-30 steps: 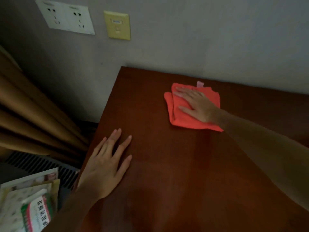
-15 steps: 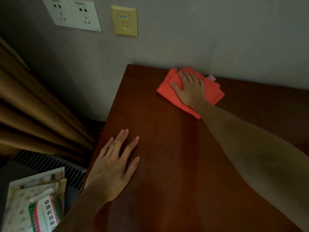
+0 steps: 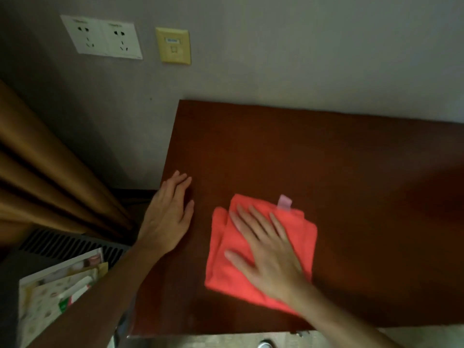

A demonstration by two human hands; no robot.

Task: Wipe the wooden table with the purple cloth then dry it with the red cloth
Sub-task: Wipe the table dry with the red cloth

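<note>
The folded red cloth, with a small pink tag at its far edge, lies flat on the dark wooden table near the front. My right hand presses flat on the cloth with fingers spread and looks blurred by motion. My left hand rests palm down on the table's left edge, fingers together, holding nothing. No purple cloth is in view.
The table stands against a grey wall with white sockets and a yellowish plate. Brown curtains hang at the left. A paper bag with packets sits below the table's left side, over a floor vent.
My right hand has dragged the red cloth from the far edge by the wall back toward the front of the table. The left hand stays on the left edge.
</note>
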